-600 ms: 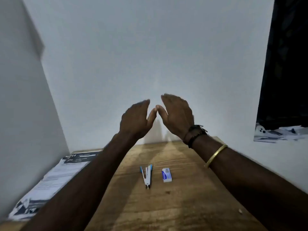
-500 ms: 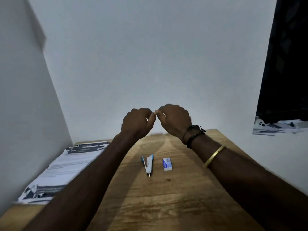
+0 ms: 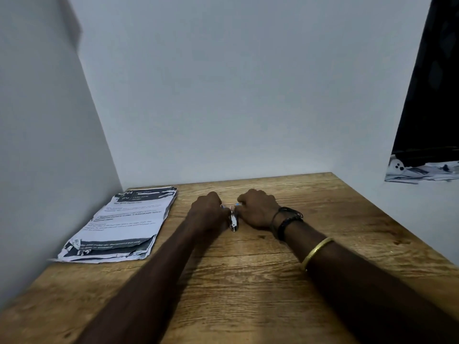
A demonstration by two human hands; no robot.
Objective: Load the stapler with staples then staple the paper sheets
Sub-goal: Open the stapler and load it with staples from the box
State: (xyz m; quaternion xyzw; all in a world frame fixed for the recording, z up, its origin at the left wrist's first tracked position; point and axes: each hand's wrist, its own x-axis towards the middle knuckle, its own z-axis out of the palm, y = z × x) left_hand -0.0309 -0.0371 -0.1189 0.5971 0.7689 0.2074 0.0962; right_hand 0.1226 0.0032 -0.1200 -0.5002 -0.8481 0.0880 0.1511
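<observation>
A small white stapler with blue tips lies on the wooden table, its narrow end toward me. My left hand is down at its left side, fingers curled against its left arm. My right hand is down at its right side, fingers curled, the thumb by the stapler's right blue tip. The staple box is hidden under my right hand. A stack of printed paper sheets lies to the left, near the side wall.
White walls close off the table at the back and on the left. Bare wood lies between me and the hands. A dark panel with printed sheets under it is at the far right.
Both hands dropped from in front of the wall down to the table and closed around the stapler and the staple box. The view tilted down, so more of the table shows.
</observation>
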